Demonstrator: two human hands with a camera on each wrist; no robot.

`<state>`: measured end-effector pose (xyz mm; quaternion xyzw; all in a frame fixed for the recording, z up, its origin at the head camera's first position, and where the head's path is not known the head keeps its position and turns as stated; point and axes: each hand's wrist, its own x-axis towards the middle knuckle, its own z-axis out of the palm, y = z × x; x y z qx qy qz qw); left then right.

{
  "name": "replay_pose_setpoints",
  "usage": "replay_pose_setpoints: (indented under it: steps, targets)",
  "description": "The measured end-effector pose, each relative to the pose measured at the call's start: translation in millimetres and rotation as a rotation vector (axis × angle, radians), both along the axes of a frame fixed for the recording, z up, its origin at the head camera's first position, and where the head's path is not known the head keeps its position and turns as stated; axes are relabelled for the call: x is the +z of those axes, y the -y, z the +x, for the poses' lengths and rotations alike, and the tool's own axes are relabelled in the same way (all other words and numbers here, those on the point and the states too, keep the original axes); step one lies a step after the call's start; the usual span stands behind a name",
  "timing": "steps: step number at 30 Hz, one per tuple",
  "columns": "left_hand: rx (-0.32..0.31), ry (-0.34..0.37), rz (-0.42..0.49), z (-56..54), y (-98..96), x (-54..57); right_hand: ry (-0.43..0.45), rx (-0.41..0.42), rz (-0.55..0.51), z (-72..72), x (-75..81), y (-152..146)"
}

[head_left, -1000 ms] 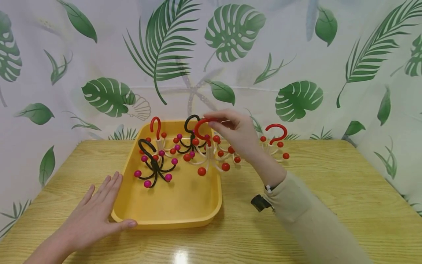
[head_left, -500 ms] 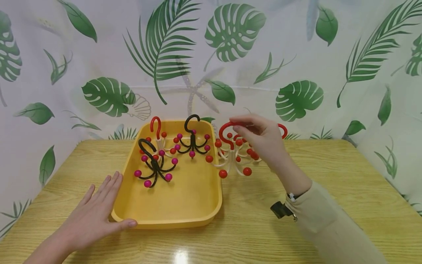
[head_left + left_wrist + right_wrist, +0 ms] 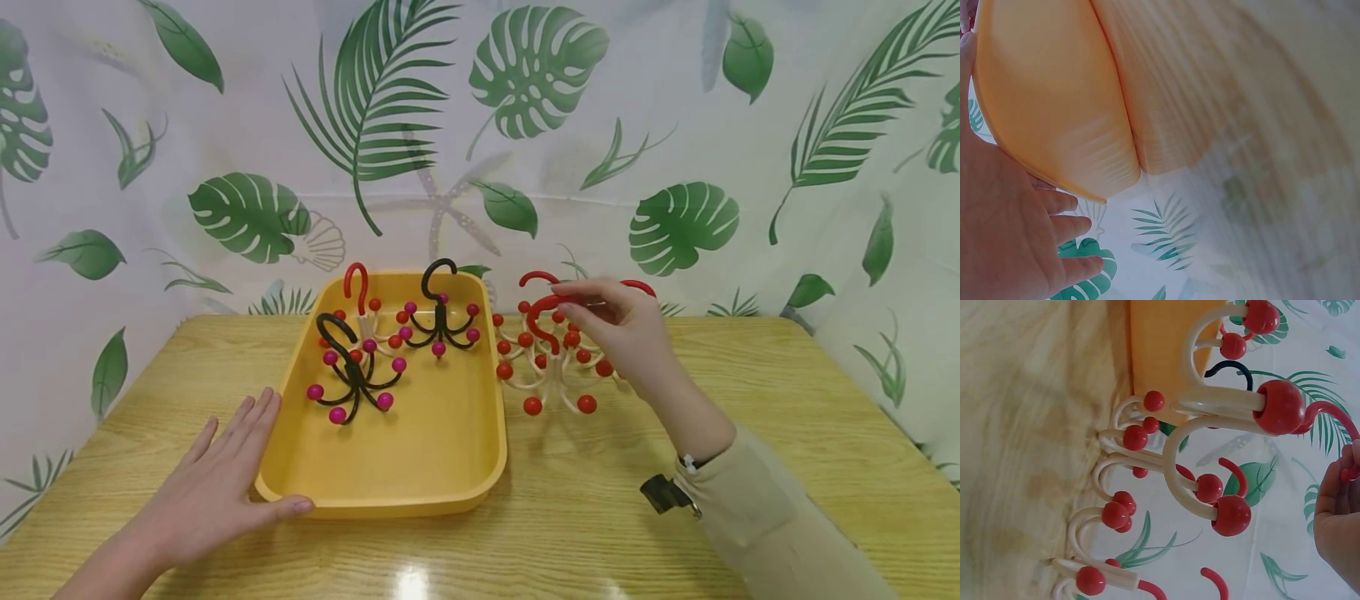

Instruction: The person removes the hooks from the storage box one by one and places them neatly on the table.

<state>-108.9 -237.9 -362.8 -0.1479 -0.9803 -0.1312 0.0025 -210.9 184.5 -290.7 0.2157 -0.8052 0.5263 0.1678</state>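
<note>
Thumb and fingers of my right hand [image 3: 621,323] pinch the red hook of a white multi-arm hook hanger [image 3: 555,373] with red ball tips. In the right wrist view this hanger [image 3: 1282,407] hangs upright above the table, just right of the tray. My left hand [image 3: 210,493] lies with fingers straight along the left side of the yellow tray [image 3: 390,507], thumb at its front rim. Inside the tray stand a near black hanger [image 3: 356,375] and a far black hanger [image 3: 440,317], both with pink balls, and a red-hooked white hanger [image 3: 363,296] at the back left.
Behind the held hanger, more white hangers stand on the wooden table [image 3: 765,442], one with a red hook [image 3: 537,277] showing, another hook [image 3: 639,287] partly hidden by my right hand. A leaf-print curtain [image 3: 442,108] stands along the table's back edge.
My right hand has carried the white hanger from over the tray's right side rightward and then slightly down beyond the tray. The left hand keeps its place.
</note>
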Motion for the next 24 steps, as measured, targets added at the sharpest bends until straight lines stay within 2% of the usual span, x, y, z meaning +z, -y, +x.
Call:
replay_pose_setpoints:
  steps: [12, 24]
  targets:
    - [-0.007, 0.002, 0.000, 1.1, 0.0, 0.7, 0.044, 0.011, -0.069, -0.4, -11.3, -7.5]
    - [-0.012, -0.015, -0.008, 0.7, 0.3, -1.6, 0.046, -0.020, -0.023, -3.9, -19.6, -11.1]
